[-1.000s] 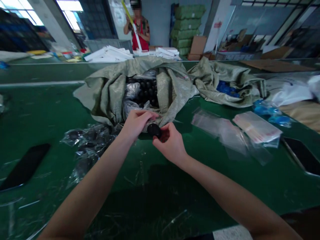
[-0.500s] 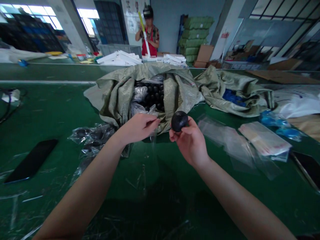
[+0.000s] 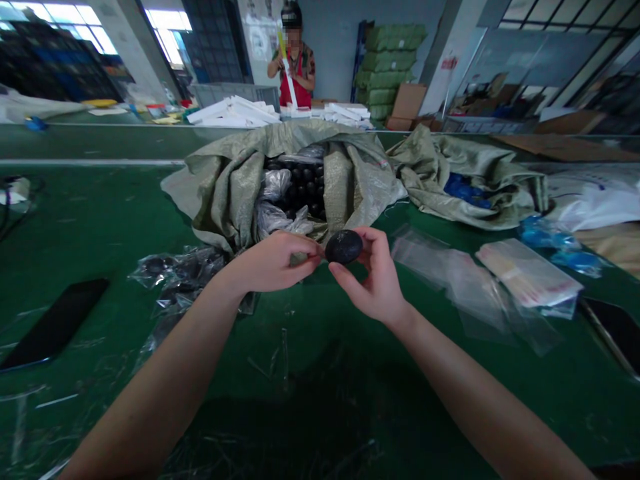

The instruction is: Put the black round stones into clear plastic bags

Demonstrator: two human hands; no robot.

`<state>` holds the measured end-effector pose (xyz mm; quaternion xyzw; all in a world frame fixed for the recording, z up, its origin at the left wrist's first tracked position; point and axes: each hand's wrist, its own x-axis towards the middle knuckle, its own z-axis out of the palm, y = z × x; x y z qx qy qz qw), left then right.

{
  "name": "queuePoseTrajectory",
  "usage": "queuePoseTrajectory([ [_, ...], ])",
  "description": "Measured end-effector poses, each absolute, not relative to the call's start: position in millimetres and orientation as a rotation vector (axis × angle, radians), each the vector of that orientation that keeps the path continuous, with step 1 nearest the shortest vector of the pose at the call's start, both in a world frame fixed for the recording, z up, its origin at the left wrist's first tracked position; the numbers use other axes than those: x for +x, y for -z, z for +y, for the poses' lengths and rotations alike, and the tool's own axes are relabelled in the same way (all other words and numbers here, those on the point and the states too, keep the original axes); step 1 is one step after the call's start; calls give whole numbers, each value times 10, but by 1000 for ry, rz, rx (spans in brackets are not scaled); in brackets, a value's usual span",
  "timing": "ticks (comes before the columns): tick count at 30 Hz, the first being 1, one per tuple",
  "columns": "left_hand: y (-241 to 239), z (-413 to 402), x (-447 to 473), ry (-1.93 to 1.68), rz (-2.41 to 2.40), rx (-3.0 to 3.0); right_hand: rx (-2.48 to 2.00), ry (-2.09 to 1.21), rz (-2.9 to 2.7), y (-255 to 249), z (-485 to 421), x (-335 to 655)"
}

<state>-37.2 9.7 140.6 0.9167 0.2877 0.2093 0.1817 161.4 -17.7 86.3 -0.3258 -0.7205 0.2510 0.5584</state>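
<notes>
Here, the right hand [image 3: 376, 272] pinches a black ball [image 3: 344, 247] by one side, maybe to leave the rest free, above the table [image 3: 110, 213] near the open sack [image 3: 227, 190], while the left hand [image 3: 278, 263] curls beside it, its grip too hidden to tell.

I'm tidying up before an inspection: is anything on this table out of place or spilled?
Thin clear strips lie strewn across the near table, like litter. Right of the right hand, loose bags sprawl unevenly beside a neater stack. No spill stands out.
</notes>
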Motion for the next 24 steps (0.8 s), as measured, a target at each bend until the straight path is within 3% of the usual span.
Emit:
queuePoseTrajectory([
  [24, -1344, 149, -398, -650, 940, 2121, -734, -596, -1691, -744, -106, 1676],
])
